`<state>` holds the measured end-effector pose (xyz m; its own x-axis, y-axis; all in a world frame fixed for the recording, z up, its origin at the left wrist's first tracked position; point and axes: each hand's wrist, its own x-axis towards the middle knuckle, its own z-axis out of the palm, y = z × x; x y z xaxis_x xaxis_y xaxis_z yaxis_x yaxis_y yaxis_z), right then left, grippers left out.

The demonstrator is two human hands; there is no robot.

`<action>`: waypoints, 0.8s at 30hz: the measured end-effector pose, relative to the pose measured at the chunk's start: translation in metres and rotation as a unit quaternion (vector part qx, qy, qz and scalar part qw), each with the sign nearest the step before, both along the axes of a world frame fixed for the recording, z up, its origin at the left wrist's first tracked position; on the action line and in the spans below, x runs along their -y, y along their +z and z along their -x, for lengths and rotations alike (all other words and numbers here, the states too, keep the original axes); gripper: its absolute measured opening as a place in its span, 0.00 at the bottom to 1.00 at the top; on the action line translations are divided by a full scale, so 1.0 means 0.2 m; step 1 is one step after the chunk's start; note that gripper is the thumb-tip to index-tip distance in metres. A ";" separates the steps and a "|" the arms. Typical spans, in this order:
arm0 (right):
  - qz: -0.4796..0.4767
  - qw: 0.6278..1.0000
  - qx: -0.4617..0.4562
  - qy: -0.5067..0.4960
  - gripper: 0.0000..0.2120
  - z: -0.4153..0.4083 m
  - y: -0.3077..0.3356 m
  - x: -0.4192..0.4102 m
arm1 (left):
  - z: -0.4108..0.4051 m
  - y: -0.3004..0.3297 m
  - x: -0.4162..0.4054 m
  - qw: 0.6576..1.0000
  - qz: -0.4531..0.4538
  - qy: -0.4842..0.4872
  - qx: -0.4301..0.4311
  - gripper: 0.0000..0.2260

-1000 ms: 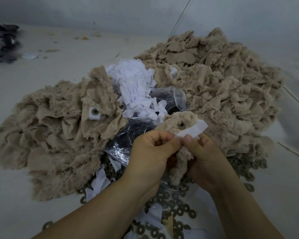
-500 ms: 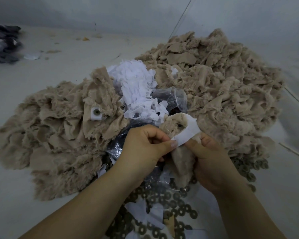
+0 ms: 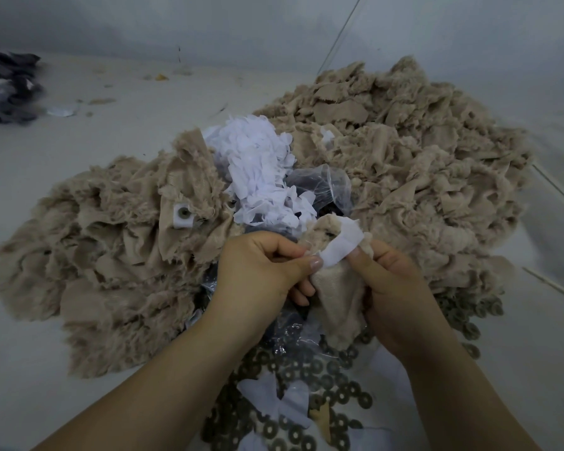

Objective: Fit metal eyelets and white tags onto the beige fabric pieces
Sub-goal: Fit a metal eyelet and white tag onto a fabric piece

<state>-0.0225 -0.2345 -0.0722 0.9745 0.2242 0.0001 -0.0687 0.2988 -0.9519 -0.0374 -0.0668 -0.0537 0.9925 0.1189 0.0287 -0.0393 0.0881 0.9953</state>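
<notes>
Between both hands I hold one beige fabric piece (image 3: 336,294) with a metal eyelet (image 3: 329,235) showing near its top. A white tag (image 3: 341,244) lies across it. My left hand (image 3: 261,271) pinches the tag's lower end with thumb and curled fingers. My right hand (image 3: 391,284) grips the fabric piece and presses its thumb on the tag's other side. A pile of white tags (image 3: 261,167) lies just beyond. Loose metal eyelets (image 3: 310,385) cover the floor below my wrists.
Large heaps of beige fabric pieces spread left (image 3: 111,255) and right (image 3: 404,151). One finished piece with tag and eyelet (image 3: 183,215) lies on the left heap. A clear plastic bag (image 3: 323,187) sits by the white pile. Dark cloth (image 3: 7,89) lies far left. Thin sticks (image 3: 554,288) at right.
The tag has come down flatter over the fabric piece and eyelet. Both hands stayed together on the piece, moving slightly lower and closer to me.
</notes>
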 end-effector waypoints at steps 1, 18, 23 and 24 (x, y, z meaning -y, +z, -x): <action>-0.010 1.000 -0.007 0.000 0.16 0.00 0.01 0.01 | 0.00 0.01 -0.01 1.000 0.003 0.004 0.005 0.04; 0.554 0.727 0.405 -0.027 0.05 -0.07 -0.13 -0.17 | 0.04 0.13 -0.23 0.999 0.006 0.031 0.042 0.06; 0.624 0.735 0.261 -0.055 0.10 -0.06 -0.13 -0.08 | 0.02 0.13 -0.26 0.997 0.010 0.049 0.053 0.03; 0.636 0.731 0.243 -0.040 0.11 -0.07 -0.12 -0.06 | 0.02 0.13 -0.26 0.998 0.010 0.045 0.053 0.03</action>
